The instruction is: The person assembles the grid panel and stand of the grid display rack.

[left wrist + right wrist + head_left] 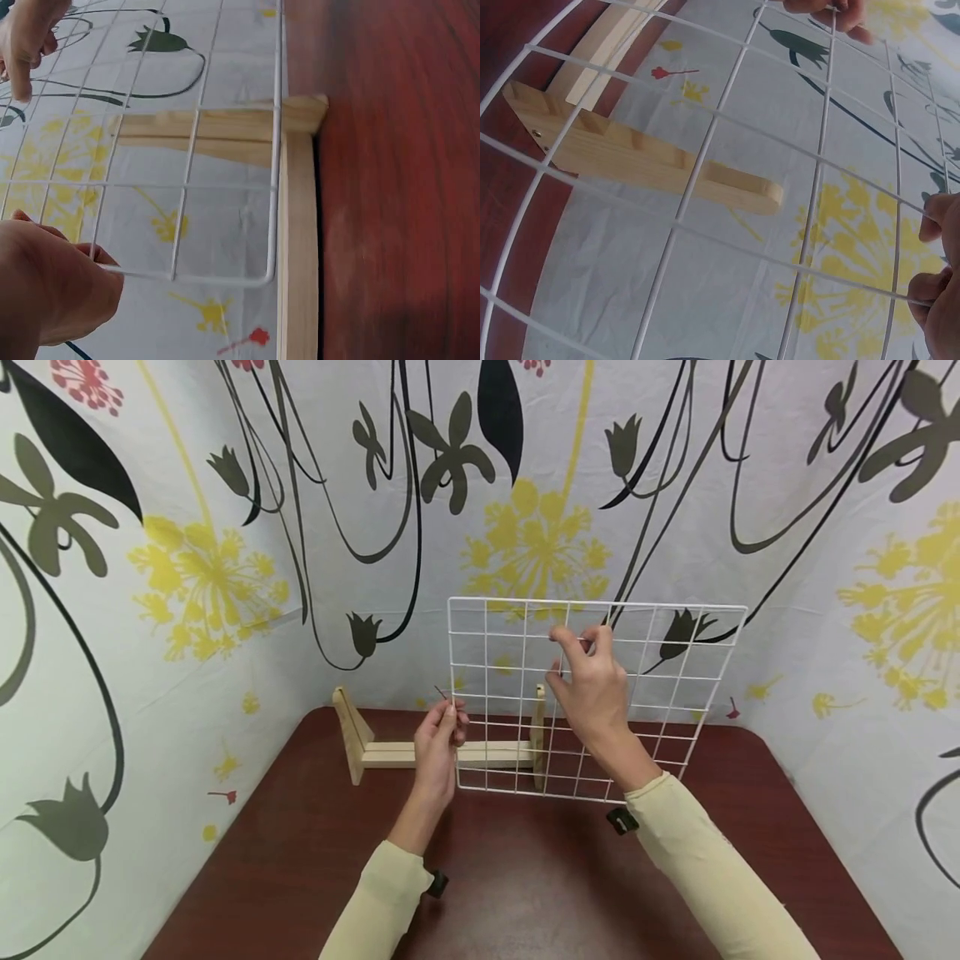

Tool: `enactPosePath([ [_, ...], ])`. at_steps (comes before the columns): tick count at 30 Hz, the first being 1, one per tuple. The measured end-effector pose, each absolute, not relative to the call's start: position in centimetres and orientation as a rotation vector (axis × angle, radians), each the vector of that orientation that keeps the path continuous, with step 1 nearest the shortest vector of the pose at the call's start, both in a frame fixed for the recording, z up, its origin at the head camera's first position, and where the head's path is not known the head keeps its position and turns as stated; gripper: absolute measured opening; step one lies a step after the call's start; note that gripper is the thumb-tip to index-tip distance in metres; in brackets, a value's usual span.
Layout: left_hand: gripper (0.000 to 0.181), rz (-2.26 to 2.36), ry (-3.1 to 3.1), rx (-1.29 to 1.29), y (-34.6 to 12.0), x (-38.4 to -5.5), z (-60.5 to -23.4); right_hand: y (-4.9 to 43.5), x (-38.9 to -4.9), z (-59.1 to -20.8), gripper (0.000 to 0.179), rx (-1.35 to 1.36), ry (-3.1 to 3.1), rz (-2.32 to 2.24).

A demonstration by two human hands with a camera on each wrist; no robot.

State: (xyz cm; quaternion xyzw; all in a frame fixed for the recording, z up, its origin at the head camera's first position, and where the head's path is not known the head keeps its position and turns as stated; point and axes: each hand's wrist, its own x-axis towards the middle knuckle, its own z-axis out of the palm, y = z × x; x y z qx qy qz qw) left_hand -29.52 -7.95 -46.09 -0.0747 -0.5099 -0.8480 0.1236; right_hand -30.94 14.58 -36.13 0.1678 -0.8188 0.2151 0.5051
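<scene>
A white wire grid panel (585, 693) stands raised and slightly slanted over the table's far half. My left hand (438, 739) pinches its left edge, thumb toward me. In the left wrist view that hand (60, 289) grips the edge wire, beside a rounded corner of the panel. Farther right, my right hand (596, 685) is at the upper middle of the grid, its bent fingers (932, 214) and thumb around the wires. Behind the panel stands a pale wooden frame (386, 756) with two upright end pieces joined by a crosspiece; the wires overlap its right half.
The dark red-brown table (517, 877) extends in front of the panel. A white cloth (337, 585) printed with yellow, grey and black plants hangs close behind and at both sides. Small black devices (622, 820) sit at both wrists.
</scene>
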Motion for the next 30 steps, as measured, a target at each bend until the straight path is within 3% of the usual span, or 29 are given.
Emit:
enactPosePath([
  [6,0.05,-2.241,-1.684,-0.341,-9.9,-29.4,-46.9,15.0,-30.5,-37.0,0.044,0.431,-1.993,0.554],
  [17,0.031,-1.5,-1.867,-0.407,-14.9,-30.5,-46.4,16.5,-30.1,-37.1,0.044,0.453,-1.965,0.573],
  [30,0.055,-1.12,-1.712,-0.197,-24.7,-33.0,-46.6,16.8,-29.5,-37.0,0.042,0.436,-1.969,0.562],
])
